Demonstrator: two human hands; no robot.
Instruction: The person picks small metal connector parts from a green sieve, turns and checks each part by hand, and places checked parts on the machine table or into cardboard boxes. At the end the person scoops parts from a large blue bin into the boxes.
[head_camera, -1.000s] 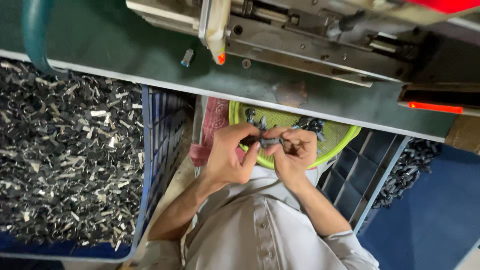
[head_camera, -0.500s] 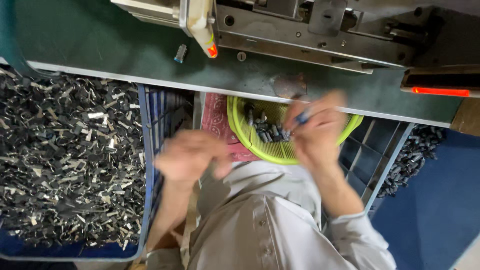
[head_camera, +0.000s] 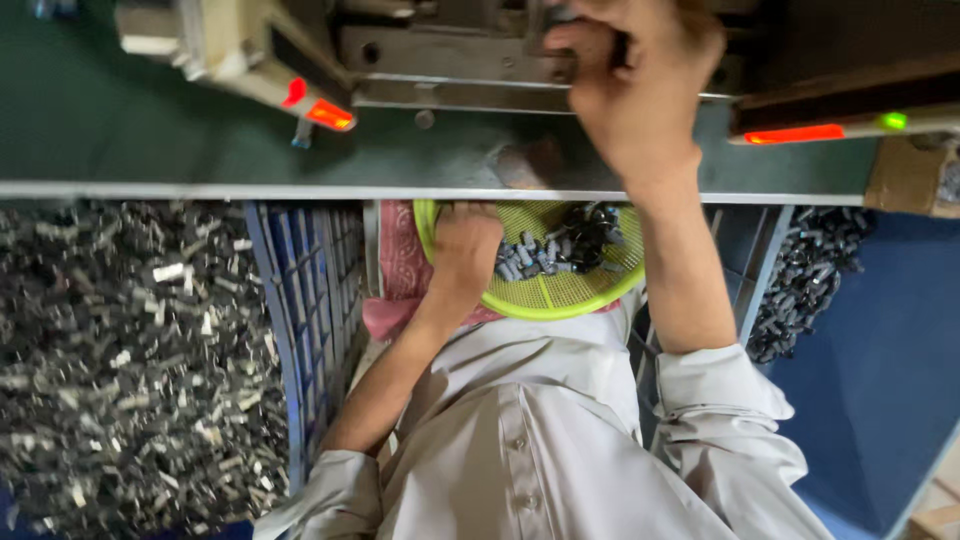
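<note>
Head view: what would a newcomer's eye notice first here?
Probably the right hand, raised to the grey machine at the top, near its red lights. Below the bench edge, the left hand reaches into a yellow-green basket of small dark metal parts. On the left, a blue crate holds a big heap of shiny metal scraps.

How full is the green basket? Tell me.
Partly full: small dark metal parts cover only part of the green basket; bare mesh shows below them.

yellow-green mesh basket (head_camera: 545, 295), dark small parts (head_camera: 565, 245), pink patterned cloth (head_camera: 400, 265), blue crate (head_camera: 300, 300)
</note>
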